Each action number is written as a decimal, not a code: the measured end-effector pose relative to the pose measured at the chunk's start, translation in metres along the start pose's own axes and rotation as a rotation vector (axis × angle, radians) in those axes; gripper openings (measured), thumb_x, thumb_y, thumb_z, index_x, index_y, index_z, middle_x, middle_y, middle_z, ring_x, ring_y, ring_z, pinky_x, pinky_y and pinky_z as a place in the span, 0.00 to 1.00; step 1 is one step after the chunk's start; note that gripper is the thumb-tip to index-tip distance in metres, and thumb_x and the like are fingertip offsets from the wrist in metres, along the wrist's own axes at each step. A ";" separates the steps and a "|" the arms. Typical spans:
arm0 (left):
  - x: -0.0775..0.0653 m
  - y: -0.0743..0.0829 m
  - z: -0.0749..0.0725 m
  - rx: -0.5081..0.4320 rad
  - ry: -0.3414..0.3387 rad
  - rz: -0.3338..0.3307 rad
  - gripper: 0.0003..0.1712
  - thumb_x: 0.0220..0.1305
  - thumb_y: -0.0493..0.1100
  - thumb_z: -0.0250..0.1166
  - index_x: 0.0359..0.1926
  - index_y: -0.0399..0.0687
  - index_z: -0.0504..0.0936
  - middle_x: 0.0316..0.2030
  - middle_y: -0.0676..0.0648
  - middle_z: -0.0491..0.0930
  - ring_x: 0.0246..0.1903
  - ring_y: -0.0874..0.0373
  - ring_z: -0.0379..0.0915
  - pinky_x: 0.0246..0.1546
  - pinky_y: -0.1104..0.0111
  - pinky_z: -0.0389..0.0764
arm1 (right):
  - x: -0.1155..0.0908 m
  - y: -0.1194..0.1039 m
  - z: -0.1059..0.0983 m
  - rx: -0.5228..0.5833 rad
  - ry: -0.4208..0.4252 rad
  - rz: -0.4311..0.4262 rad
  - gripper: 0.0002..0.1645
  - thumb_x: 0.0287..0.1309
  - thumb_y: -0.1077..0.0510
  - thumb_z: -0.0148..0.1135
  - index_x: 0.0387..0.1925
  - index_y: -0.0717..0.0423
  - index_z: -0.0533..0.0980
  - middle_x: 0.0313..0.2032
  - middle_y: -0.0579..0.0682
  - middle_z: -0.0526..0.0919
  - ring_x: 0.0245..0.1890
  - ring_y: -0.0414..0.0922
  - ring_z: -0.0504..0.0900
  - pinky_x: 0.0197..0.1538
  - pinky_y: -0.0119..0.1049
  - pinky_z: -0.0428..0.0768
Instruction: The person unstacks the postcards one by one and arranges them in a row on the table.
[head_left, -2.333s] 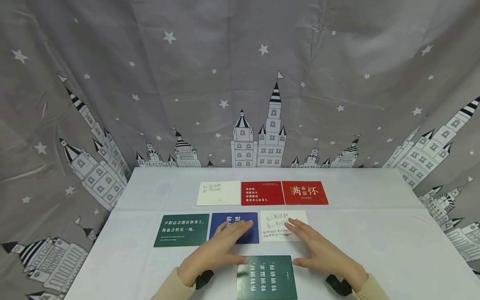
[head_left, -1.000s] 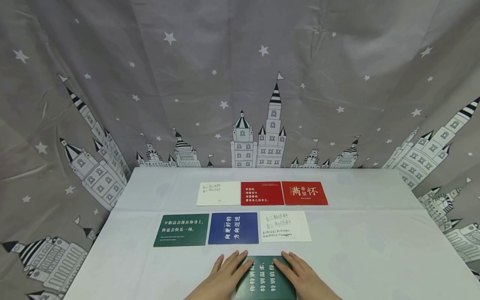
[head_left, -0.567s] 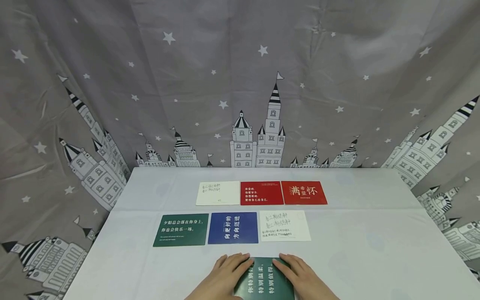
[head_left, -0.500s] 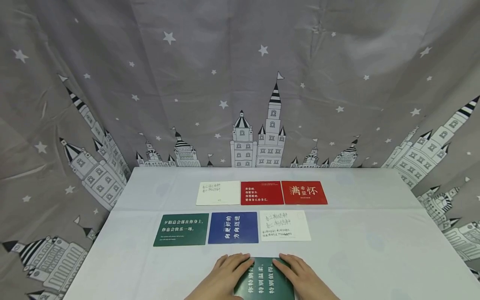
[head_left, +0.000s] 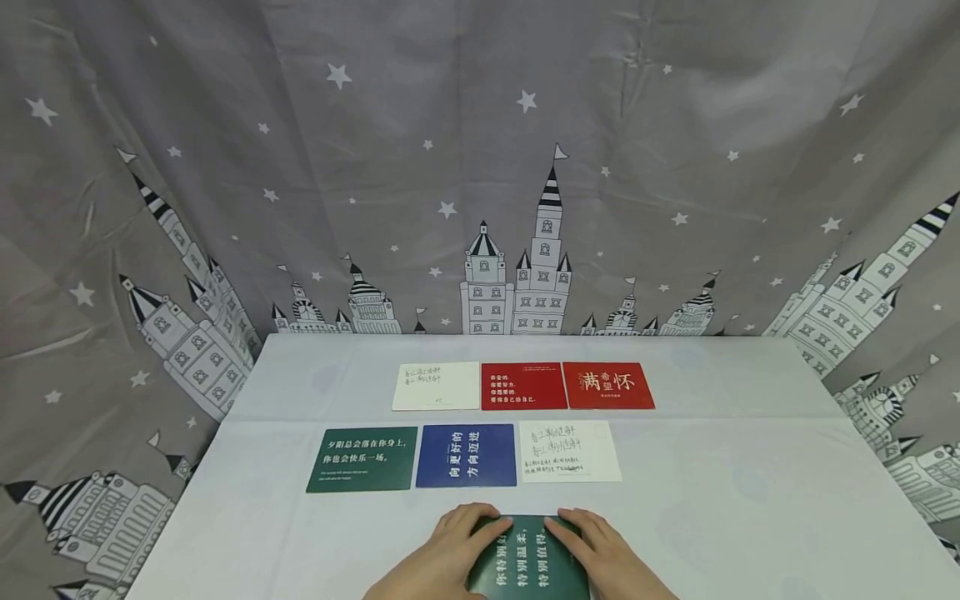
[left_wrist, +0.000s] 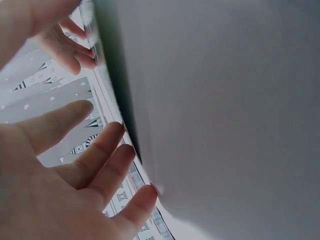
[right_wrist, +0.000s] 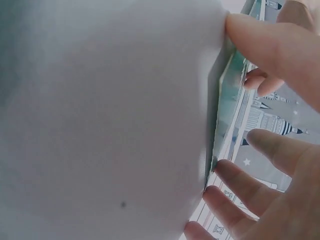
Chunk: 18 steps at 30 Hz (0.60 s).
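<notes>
A green postcard with white vertical lettering lies flat at the near edge of the head view, with layered edges beneath it in the wrist views. My left hand holds its left side, index finger bent over the top face and the other fingers at the edge. On the opposite side my right hand grips the right edge, index fingertip on the face. In the left wrist view the green edge runs beside my fingers; the right wrist view shows my thumb close to the teal edge.
Beyond the hands lie a green card, a blue card and a handwritten white card. Farther back are another white card and two red cards, one plain red, one orange-red. A castle-print curtain hangs behind the white table.
Both hands came down from above the cards onto the green postcard's sides. The postcard shifted slightly toward me and left. Lately my left fingers have bent a little more.
</notes>
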<state>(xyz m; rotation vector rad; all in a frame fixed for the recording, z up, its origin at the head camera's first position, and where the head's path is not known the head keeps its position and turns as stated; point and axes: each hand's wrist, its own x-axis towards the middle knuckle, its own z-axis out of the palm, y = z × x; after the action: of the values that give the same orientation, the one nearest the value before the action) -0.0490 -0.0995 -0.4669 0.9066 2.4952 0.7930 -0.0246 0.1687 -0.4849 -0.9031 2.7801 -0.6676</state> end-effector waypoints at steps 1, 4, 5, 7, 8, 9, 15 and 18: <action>0.000 -0.001 0.000 -0.017 -0.003 -0.003 0.54 0.43 0.73 0.68 0.68 0.55 0.66 0.58 0.52 0.62 0.55 0.52 0.58 0.48 0.63 0.78 | 0.000 0.000 0.000 0.002 0.001 -0.001 0.61 0.39 0.17 0.52 0.68 0.52 0.63 0.60 0.53 0.66 0.57 0.52 0.66 0.50 0.44 0.79; 0.000 -0.002 0.000 -0.047 -0.005 0.002 0.55 0.42 0.73 0.67 0.69 0.54 0.66 0.58 0.53 0.62 0.55 0.53 0.58 0.47 0.64 0.78 | 0.000 -0.001 -0.004 0.016 -0.017 0.007 0.61 0.39 0.18 0.53 0.68 0.51 0.63 0.60 0.53 0.66 0.57 0.52 0.66 0.50 0.44 0.79; 0.000 -0.002 0.000 -0.051 -0.005 0.006 0.55 0.42 0.73 0.67 0.69 0.54 0.65 0.59 0.53 0.61 0.55 0.53 0.58 0.48 0.64 0.78 | 0.000 -0.001 -0.005 0.025 -0.025 0.012 0.61 0.39 0.18 0.54 0.68 0.51 0.63 0.60 0.52 0.66 0.57 0.52 0.66 0.50 0.44 0.80; 0.001 -0.001 -0.001 -0.061 -0.012 0.000 0.56 0.42 0.74 0.67 0.69 0.55 0.64 0.60 0.52 0.61 0.56 0.52 0.57 0.48 0.64 0.78 | 0.000 -0.001 -0.007 0.038 -0.039 0.019 0.61 0.38 0.19 0.57 0.69 0.50 0.63 0.60 0.52 0.66 0.57 0.52 0.66 0.49 0.43 0.80; 0.001 -0.001 -0.001 -0.061 -0.015 -0.003 0.56 0.41 0.74 0.67 0.70 0.55 0.64 0.61 0.52 0.61 0.56 0.52 0.57 0.49 0.63 0.78 | 0.000 0.000 -0.008 0.046 -0.051 0.024 0.61 0.38 0.20 0.58 0.69 0.50 0.62 0.60 0.51 0.66 0.57 0.52 0.66 0.49 0.42 0.80; 0.001 0.000 -0.001 -0.066 -0.020 -0.009 0.56 0.41 0.74 0.67 0.70 0.56 0.64 0.62 0.51 0.61 0.57 0.52 0.57 0.49 0.63 0.77 | 0.001 0.000 -0.009 0.054 -0.058 0.025 0.61 0.38 0.20 0.59 0.69 0.50 0.62 0.60 0.51 0.66 0.57 0.52 0.66 0.49 0.42 0.80; 0.001 0.001 -0.001 -0.075 -0.018 -0.003 0.56 0.41 0.74 0.66 0.70 0.57 0.64 0.63 0.51 0.60 0.57 0.53 0.56 0.51 0.61 0.76 | 0.001 0.001 -0.014 0.098 -0.086 0.024 0.56 0.43 0.24 0.59 0.68 0.53 0.63 0.60 0.53 0.66 0.56 0.53 0.65 0.48 0.39 0.81; 0.001 0.001 0.000 -0.085 -0.021 -0.008 0.55 0.40 0.74 0.66 0.69 0.59 0.64 0.61 0.53 0.61 0.57 0.53 0.56 0.51 0.62 0.76 | 0.001 0.001 -0.015 0.112 -0.098 0.035 0.55 0.44 0.25 0.58 0.68 0.52 0.63 0.60 0.53 0.66 0.57 0.54 0.64 0.49 0.39 0.80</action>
<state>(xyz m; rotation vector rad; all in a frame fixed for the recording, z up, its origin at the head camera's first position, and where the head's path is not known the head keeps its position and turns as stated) -0.0498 -0.0981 -0.4661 0.8707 2.4259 0.8759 -0.0300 0.1744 -0.4717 -0.8399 2.6377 -0.7444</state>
